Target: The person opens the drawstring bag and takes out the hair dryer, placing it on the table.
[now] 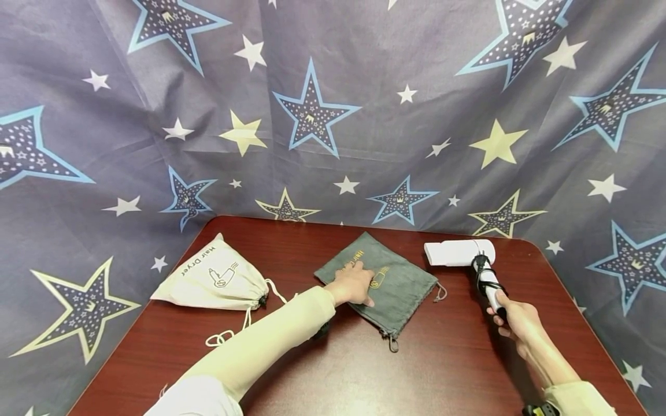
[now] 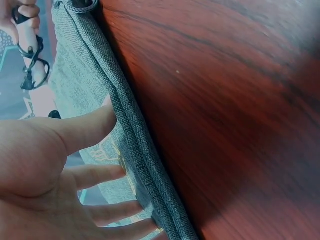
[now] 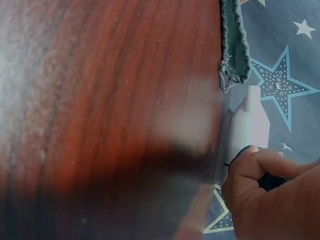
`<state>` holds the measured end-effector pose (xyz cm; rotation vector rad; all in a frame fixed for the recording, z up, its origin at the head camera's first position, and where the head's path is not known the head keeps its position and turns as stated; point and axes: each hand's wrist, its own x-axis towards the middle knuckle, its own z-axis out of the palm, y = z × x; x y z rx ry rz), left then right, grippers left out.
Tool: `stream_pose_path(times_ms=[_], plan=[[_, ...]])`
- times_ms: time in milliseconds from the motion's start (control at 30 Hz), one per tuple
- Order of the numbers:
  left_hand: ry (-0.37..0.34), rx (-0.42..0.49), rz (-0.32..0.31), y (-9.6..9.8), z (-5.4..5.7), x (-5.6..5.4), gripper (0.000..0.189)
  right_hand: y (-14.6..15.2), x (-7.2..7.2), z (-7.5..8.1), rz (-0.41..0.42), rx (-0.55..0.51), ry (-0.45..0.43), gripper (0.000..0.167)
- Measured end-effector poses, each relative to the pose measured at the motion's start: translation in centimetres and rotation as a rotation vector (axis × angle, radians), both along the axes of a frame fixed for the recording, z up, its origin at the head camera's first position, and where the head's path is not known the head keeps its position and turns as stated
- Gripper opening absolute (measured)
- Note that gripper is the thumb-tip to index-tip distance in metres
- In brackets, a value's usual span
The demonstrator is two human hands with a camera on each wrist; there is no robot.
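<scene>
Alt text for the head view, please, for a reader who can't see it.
A person's right hand grips a white hair dryer wrapped with black cord, while their left hand rests on a gray drawstring bag. A cream drawstring bag printed "Hair Dryer" lies to the left on the reddish-brown table, before a star-patterned cloth.

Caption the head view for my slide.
Left grip touching a gray drawstring bag, right grip holding a white hair dryer by its handle, cream bag at left.
</scene>
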<state>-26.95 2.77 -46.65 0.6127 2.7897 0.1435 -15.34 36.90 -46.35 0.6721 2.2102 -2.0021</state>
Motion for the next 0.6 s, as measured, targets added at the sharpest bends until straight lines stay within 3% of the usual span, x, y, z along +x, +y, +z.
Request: stream_pose_path(times_ms=[600], plan=[[-0.012, 0.033, 0.001, 1.9, -0.2, 0.4, 0.073, 1.4, -0.6, -0.1, -0.075, 0.0, -0.002, 0.042]])
